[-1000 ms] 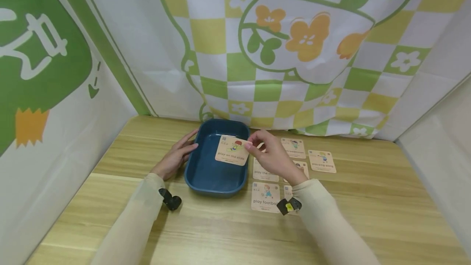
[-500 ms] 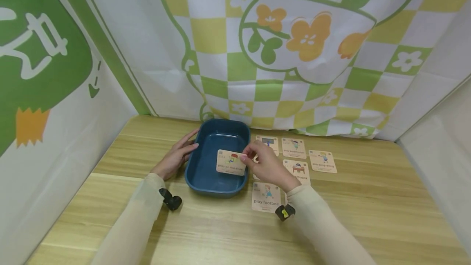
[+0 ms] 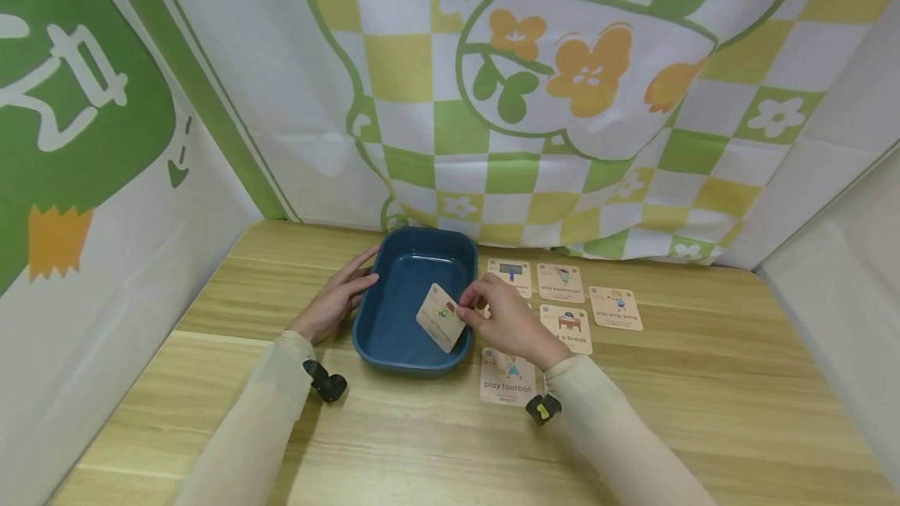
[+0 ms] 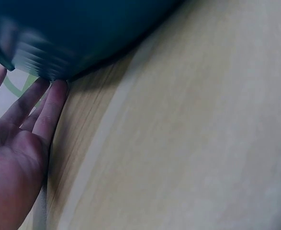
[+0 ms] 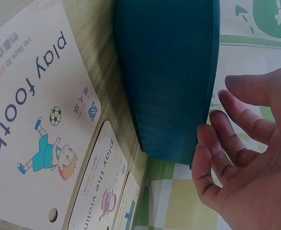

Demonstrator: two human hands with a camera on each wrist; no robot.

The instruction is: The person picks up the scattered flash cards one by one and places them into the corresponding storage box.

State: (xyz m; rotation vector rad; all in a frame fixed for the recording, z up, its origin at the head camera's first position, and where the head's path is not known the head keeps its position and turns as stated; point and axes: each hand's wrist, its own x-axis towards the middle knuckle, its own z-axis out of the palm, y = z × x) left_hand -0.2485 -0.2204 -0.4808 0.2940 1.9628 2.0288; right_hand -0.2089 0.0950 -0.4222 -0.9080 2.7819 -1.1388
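My right hand (image 3: 509, 318) pinches the "play on the slide" picture card (image 3: 437, 322) by its right side. The card hangs tilted over the blue tray (image 3: 415, 365), inside its right wall. In the right wrist view the thumb and fingertips are close together above the tray's rim, and that card is out of sight. My left hand (image 3: 337, 299) rests against the tray's left side with fingers extended. The left wrist view shows the left fingertips (image 4: 59, 88) touching the tray's outer wall.
Right of the tray lie several picture cards: "play football" (image 3: 506, 381), one with a desk (image 3: 566, 326), badminton (image 3: 560, 281), ping-pong (image 3: 616, 309) and one with a dark board (image 3: 511, 276). "Play the violin" (image 5: 99, 184) is mostly under my right hand. A patterned curtain (image 3: 520, 201) hangs behind.
My right hand has moved down and slightly left with the slide card. The card has turned clockwise from level to a steep tilt. My left hand and the tray have stayed put.
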